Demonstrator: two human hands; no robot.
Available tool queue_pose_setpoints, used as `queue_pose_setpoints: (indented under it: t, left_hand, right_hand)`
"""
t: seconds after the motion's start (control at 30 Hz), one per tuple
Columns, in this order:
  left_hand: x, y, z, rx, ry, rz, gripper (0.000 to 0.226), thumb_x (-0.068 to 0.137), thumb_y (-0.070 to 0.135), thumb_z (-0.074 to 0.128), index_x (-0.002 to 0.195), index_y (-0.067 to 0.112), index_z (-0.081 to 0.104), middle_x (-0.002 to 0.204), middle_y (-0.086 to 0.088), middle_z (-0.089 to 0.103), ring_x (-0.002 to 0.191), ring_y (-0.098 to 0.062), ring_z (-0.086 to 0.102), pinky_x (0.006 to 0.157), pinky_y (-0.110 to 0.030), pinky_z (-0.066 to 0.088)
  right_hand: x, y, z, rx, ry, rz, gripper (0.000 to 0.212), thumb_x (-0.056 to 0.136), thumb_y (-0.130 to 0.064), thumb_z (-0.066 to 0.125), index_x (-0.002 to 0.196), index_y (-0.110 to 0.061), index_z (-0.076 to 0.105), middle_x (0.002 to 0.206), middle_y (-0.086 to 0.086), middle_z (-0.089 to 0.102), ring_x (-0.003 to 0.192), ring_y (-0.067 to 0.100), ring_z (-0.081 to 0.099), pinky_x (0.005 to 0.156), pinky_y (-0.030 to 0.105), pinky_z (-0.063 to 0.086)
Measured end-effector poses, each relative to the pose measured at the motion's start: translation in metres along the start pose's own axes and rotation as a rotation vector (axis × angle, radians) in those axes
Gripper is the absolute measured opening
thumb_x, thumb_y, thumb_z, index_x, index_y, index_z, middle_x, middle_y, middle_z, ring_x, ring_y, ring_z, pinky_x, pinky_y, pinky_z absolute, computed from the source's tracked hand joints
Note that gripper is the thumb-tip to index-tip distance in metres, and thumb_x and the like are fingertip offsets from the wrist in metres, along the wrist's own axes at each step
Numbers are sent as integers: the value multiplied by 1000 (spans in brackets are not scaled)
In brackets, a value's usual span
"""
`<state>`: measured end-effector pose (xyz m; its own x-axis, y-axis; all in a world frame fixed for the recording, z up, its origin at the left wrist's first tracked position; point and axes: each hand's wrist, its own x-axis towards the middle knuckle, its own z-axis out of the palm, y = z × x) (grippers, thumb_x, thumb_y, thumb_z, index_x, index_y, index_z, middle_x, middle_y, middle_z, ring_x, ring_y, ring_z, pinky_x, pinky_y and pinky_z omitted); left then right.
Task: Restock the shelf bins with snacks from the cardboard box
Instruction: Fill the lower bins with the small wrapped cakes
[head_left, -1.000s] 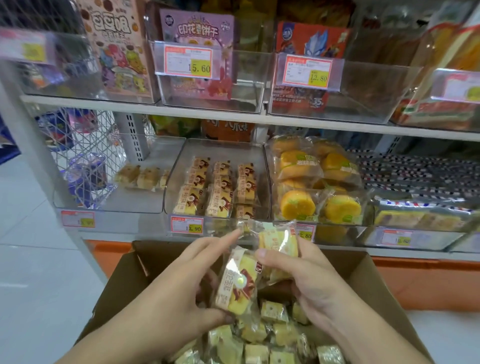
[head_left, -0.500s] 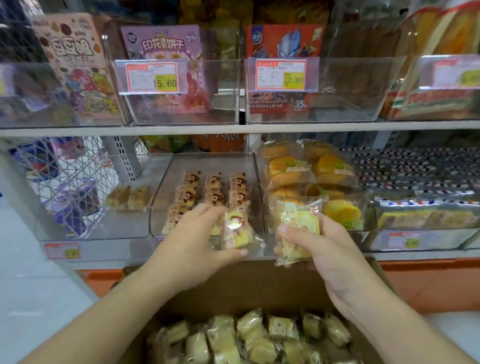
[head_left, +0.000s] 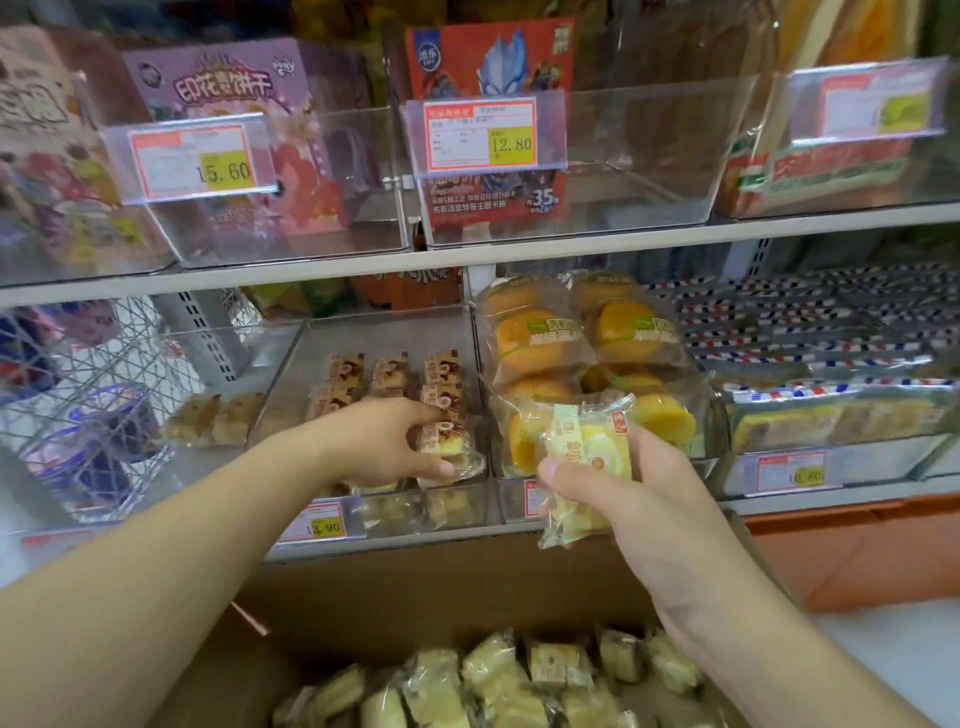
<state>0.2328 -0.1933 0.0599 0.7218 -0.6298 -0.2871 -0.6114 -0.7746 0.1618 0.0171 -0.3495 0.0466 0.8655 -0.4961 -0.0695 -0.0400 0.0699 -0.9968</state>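
My left hand (head_left: 384, 441) reaches into the clear middle bin (head_left: 291, 374) on the lower shelf and grips a wrapped brown-and-yellow cake (head_left: 447, 441) at the bin's front right, beside rows of the same cakes (head_left: 389, 376). My right hand (head_left: 639, 499) holds a yellow-green wrapped cake (head_left: 587, 457) up in front of the neighbouring bin of round orange cakes (head_left: 587, 343). Below, the open cardboard box (head_left: 441, 587) holds several wrapped yellow snacks (head_left: 519, 675).
The left lower bin (head_left: 208, 343) holds two pale cakes (head_left: 218, 418). A wire basket (head_left: 93, 410) with purple tubs hangs at far left. Upper-shelf clear bins (head_left: 649, 156) hold biscuit boxes behind price tags. Striped packets (head_left: 831, 343) fill the lower right.
Both hands rose from the box to the shelf. My left hand carried its cake forward into the middle bin; my right hand lifted its cake to bin height.
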Motion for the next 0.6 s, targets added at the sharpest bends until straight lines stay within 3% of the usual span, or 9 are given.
queue_pose_setpoints:
  t: [0.13, 0.23, 0.33, 0.43, 0.6]
  left_hand:
    - [-3, -1, 13, 40, 82, 34, 86, 91, 67, 66, 164, 35, 30, 168, 0, 37, 152, -26, 37, 124, -44, 36]
    - [-8, -4, 20, 10, 67, 63, 78, 97, 73, 46, 165, 44, 21, 172, 0, 25, 160, -31, 18, 129, -53, 21]
    - [-9, -7, 29, -54, 91, 80, 58, 107, 62, 26, 163, 47, 22, 170, 5, 28, 158, -27, 18, 128, -50, 16]
    - [-4, -13, 41, -11, 205, 99, 54, 110, 55, 30, 163, 45, 27, 167, 5, 35, 153, -25, 26, 124, -49, 21]
    - [3, -16, 51, -35, 292, 91, 58, 103, 53, 56, 158, 39, 42, 161, 3, 44, 150, -24, 34, 126, -51, 27]
  right_hand:
    - [4, 2, -1, 24, 21, 24, 22, 89, -23, 83, 108, -25, 74, 97, -1, 79, 84, 15, 76, 64, 24, 62]
    - [4, 2, 0, 31, 32, 39, 22, 89, -22, 83, 109, -24, 74, 97, 0, 79, 85, 19, 76, 66, 31, 63]
    - [2, 1, 2, 36, 29, 41, 22, 89, -20, 83, 109, -22, 74, 96, 1, 79, 85, 19, 76, 68, 36, 64]
    - [0, 1, 4, 27, 20, 45, 23, 89, -21, 83, 110, -23, 73, 98, 1, 80, 86, 20, 77, 73, 42, 65]
    - [0, 2, 6, 12, 21, 43, 24, 88, -22, 84, 109, -23, 73, 97, 1, 79, 85, 20, 77, 74, 45, 65]
